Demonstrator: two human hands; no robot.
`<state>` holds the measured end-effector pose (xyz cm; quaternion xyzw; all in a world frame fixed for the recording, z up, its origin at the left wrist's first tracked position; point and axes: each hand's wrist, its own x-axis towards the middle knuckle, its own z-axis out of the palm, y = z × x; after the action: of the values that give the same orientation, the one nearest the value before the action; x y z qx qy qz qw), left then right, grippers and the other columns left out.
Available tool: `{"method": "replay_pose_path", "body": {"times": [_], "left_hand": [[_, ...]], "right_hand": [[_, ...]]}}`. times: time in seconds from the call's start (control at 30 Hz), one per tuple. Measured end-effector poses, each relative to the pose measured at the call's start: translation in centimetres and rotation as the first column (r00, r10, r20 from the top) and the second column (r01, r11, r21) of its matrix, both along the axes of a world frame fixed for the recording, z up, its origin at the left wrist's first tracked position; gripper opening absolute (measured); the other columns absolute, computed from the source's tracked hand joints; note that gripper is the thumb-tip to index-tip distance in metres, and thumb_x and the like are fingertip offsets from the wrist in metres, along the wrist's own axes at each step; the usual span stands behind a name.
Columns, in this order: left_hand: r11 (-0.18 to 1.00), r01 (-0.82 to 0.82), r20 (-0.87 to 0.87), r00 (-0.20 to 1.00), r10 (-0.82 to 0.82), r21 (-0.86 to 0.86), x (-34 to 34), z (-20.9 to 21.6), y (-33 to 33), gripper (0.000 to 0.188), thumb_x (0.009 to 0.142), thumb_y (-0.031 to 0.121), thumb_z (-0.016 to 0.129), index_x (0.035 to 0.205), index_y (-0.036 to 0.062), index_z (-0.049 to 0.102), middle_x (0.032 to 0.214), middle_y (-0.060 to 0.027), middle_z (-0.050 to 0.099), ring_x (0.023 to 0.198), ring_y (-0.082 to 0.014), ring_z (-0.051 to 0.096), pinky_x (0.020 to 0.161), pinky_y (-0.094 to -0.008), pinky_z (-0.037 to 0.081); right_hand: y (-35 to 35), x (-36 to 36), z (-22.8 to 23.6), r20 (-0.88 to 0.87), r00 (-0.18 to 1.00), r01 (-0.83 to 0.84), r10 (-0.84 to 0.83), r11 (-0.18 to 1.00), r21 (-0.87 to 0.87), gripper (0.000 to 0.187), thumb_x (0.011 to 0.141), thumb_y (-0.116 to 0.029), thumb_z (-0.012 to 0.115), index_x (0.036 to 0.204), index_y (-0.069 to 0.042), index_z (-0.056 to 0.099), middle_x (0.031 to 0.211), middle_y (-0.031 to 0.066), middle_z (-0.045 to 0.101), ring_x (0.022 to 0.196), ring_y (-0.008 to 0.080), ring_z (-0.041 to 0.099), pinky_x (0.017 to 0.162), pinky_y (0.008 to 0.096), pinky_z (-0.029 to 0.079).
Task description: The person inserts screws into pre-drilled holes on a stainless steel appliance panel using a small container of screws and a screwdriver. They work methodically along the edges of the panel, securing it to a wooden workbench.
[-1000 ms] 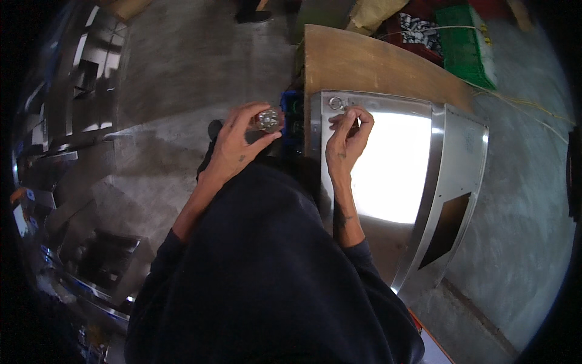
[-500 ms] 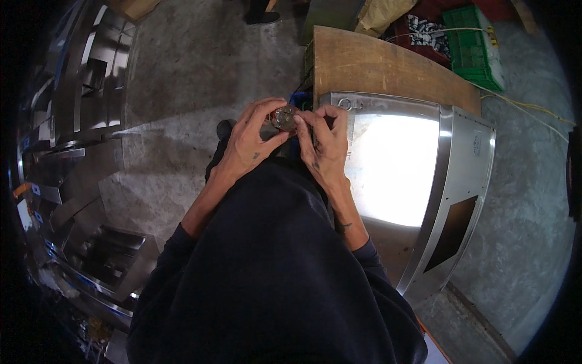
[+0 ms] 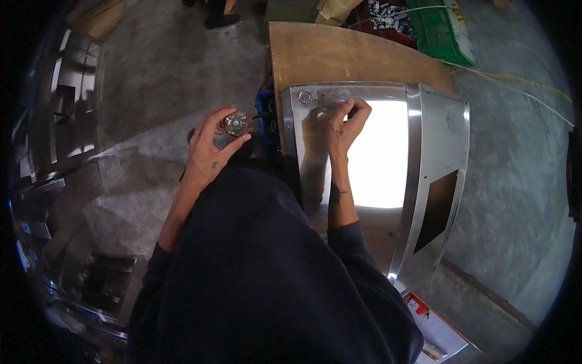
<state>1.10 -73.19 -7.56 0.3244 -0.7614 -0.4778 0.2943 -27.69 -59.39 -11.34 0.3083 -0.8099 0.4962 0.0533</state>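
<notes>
My left hand (image 3: 209,139) grips a small round part (image 3: 236,123) between thumb and fingers, out over the floor. Its face looks glassy and shiny, with a reddish edge and what seem to be thin wires beside the fingers; its exact kind is unclear. Above a stainless steel cabinet (image 3: 379,233), my right hand (image 3: 348,124) is closed in a pinch. A faint thin line shows near its fingertips, but I cannot make out what they hold. Left of that hand, a metal ring (image 3: 305,96) lies on the cabinet's far left corner.
Bright glare covers part of the steel top. A wooden board (image 3: 345,51) lies beyond the cabinet, with a green crate (image 3: 438,33) behind it. Cables (image 3: 503,77) cross the floor. Steel units (image 3: 76,97) stand at left; another person's shoe (image 3: 222,20) shows at the top.
My hands have moved apart. The right one has let go of the round part and shifted right over the steel top, while the left still holds the part. The whole view has shifted.
</notes>
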Motion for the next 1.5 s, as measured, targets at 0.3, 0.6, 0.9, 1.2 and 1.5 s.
{"method": "replay_pose_path", "body": {"times": [0.3, 0.6, 0.9, 1.2, 1.5], "left_hand": [[1.000, -0.014, 0.049, 0.999, 0.014, -0.001, 0.6, -0.5, 0.3, 0.063, 0.087, 0.013, 0.093, 0.143, 0.0098, 0.064, 0.143, -0.0131, 0.068, 0.122, -0.0281, 0.069, 0.093, -0.0391, 0.060], [1.000, -0.023, 0.043, 0.999, 0.023, 0.000, 0.6, -0.4, 0.4, 0.062, 0.087, 0.015, 0.094, 0.142, 0.0098, 0.065, 0.143, -0.0132, 0.068, 0.122, -0.0282, 0.069, 0.093, -0.0388, 0.060], [0.999, -0.024, 0.067, 0.998, 0.022, 0.026, 0.5, -0.2, 0.3, 0.062, 0.087, 0.016, 0.093, 0.143, 0.0099, 0.065, 0.144, -0.0127, 0.068, 0.123, -0.0275, 0.069, 0.093, -0.0389, 0.060], [0.999, 0.014, 0.070, 0.997, -0.012, -0.037, 0.9, -0.7, 0.1, 0.060, 0.093, 0.017, 0.090, 0.145, 0.0086, 0.063, 0.149, -0.0158, 0.064, 0.119, -0.0241, 0.071, 0.092, -0.0374, 0.061], [1.000, -0.015, 0.047, 0.999, 0.015, -0.008, 0.8, -0.5, 0.2, 0.065, 0.087, 0.014, 0.094, 0.144, 0.0110, 0.063, 0.143, -0.0126, 0.068, 0.120, -0.0275, 0.069, 0.093, -0.0390, 0.059]], "right_hand": [[0.2, -1.5, -3.6, -0.087, 0.995, -0.038, 0.045, 0.996, 0.079, 0.017, 0.111, -0.011, 0.061, 0.110, 0.005, 0.055, 0.111, 0.0226, 0.056, 0.098, 0.0358, 0.059, 0.090, 0.0458, 0.050], [0.0, -1.3, -3.3, -0.151, 0.987, -0.046, 0.062, 0.993, 0.107, 0.016, 0.110, -0.009, 0.062, 0.113, 0.005, 0.056, 0.113, 0.0261, 0.058, 0.104, 0.0419, 0.061, 0.094, 0.0495, 0.051], [-0.1, -1.3, -3.2, -0.191, 0.980, -0.039, 0.064, 0.990, 0.132, 0.017, 0.110, -0.010, 0.063, 0.112, 0.005, 0.058, 0.113, 0.0253, 0.060, 0.102, 0.0412, 0.062, 0.092, 0.0483, 0.053], [-0.1, -1.3, -3.1, -0.227, 0.970, -0.056, 0.085, 0.990, 0.129, 0.017, 0.110, -0.011, 0.063, 0.112, 0.005, 0.058, 0.115, 0.0249, 0.060, 0.101, 0.0394, 0.063, 0.087, 0.0463, 0.055], [0.0, -1.2, -3.2, -0.204, 0.976, -0.044, 0.071, 0.990, 0.135, 0.017, 0.110, -0.011, 0.063, 0.111, 0.006, 0.059, 0.115, 0.0244, 0.060, 0.100, 0.0382, 0.063, 0.084, 0.0450, 0.055]]}}
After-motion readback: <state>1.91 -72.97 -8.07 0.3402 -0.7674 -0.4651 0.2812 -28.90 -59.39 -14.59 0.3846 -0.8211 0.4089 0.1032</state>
